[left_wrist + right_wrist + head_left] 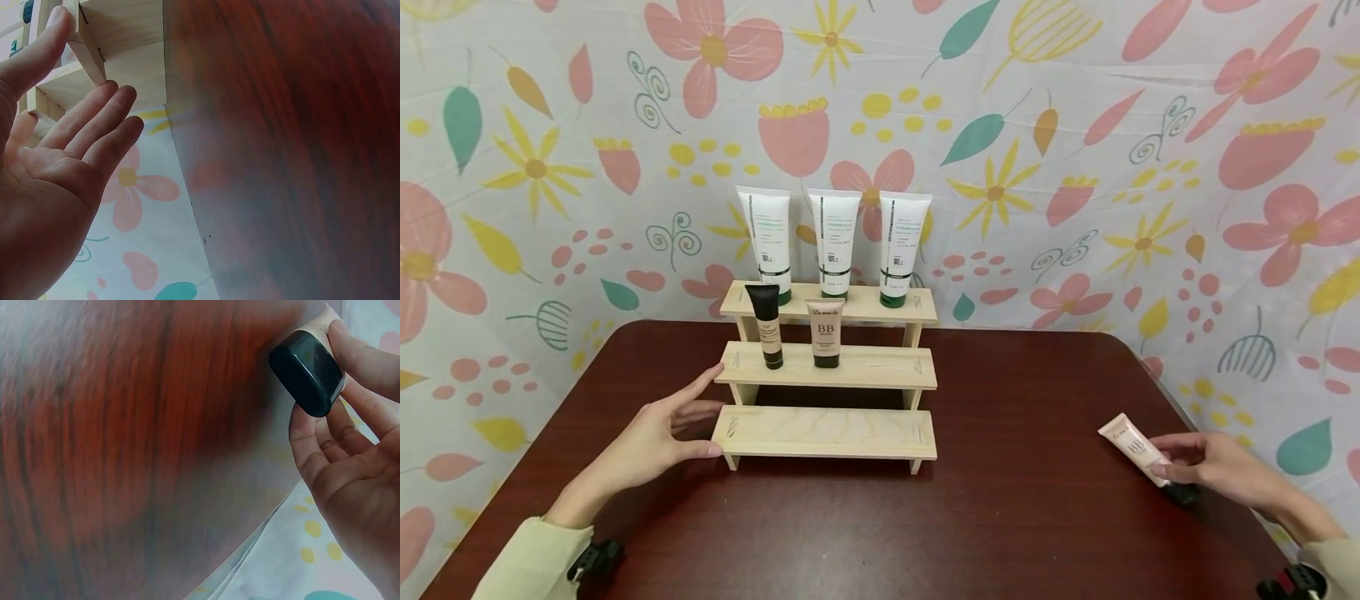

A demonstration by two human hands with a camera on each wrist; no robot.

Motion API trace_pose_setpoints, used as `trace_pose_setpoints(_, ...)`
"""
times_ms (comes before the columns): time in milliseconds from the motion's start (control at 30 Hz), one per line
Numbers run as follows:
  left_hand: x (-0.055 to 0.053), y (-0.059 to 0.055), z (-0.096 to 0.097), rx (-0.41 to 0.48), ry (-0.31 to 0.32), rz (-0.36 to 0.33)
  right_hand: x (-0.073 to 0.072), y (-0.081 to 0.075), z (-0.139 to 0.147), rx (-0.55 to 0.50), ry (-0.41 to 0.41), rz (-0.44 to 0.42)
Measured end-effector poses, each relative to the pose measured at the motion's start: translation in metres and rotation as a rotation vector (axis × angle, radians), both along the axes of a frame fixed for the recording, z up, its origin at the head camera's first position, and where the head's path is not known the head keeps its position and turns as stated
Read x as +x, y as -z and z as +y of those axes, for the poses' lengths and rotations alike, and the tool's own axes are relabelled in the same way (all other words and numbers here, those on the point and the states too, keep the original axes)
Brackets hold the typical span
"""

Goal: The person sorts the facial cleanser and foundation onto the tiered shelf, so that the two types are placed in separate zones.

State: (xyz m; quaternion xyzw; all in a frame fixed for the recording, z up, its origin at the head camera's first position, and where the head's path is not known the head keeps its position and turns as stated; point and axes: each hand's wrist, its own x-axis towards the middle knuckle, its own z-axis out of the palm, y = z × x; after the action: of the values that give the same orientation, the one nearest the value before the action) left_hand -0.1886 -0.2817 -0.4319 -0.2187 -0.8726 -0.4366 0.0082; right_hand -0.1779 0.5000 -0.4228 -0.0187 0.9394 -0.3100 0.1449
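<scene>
While the left hand (655, 437) rests with straight fingers against the left end of the wooden rack (827, 433), the right hand (1213, 467) pinches a beige tube (1133, 448) well right of that rack, near the table's (1000, 517) edge. It looks light, soft and a little slick, so the stiff black cap (307, 372), where the fingers sit, seems the surest hold.

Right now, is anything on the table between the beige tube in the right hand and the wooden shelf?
Nothing visible: the table is bare between the tube and the shelf.
</scene>
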Motion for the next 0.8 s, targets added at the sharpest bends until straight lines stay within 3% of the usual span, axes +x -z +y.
trace_pose_setpoints(400,-0.001,0.0,0.0,0.006,0.005,-0.009,0.0,-0.007,-0.039,-0.074,-0.028,0.206)
trace_pose_setpoints(800,0.0,-0.002,0.0,0.01,0.01,-0.019,-0.013,-0.025,-0.096,-0.181,-0.04,0.239)
